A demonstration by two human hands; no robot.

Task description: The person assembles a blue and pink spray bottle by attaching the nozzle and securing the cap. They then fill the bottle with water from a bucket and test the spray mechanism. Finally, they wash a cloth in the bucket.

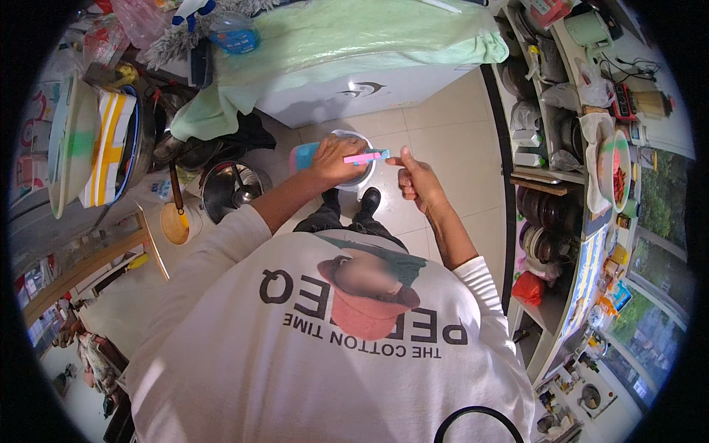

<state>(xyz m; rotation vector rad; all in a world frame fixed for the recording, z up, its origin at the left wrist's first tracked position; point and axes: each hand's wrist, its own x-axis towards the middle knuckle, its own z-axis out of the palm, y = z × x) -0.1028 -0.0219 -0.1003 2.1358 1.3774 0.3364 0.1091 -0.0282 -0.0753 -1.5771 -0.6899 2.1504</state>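
Observation:
Over the floor in front of me, my left hand [334,159] is closed around a slim pink and light-blue tool [362,158], whose exact kind I cannot make out. Its light-blue end points right, towards my right hand [419,181]. That hand is closed, with curled fingers and the thumb raised, close beside the blue tip. Whether it touches the tip or pinches something small cannot be told. Below both hands, between my feet and the white chest, stands a round white bin [362,135]. A light-blue and pink object [303,156] shows left of my left hand, partly covered by it.
A white chest [354,92] under a green cloth [354,37] stands ahead. On the left are a metal pot [221,181] with a ladle, a small bucket [176,224] and stacked basins. Shelves with dishes [545,240] line the right. My dark shoe [370,199] stands on the tiles.

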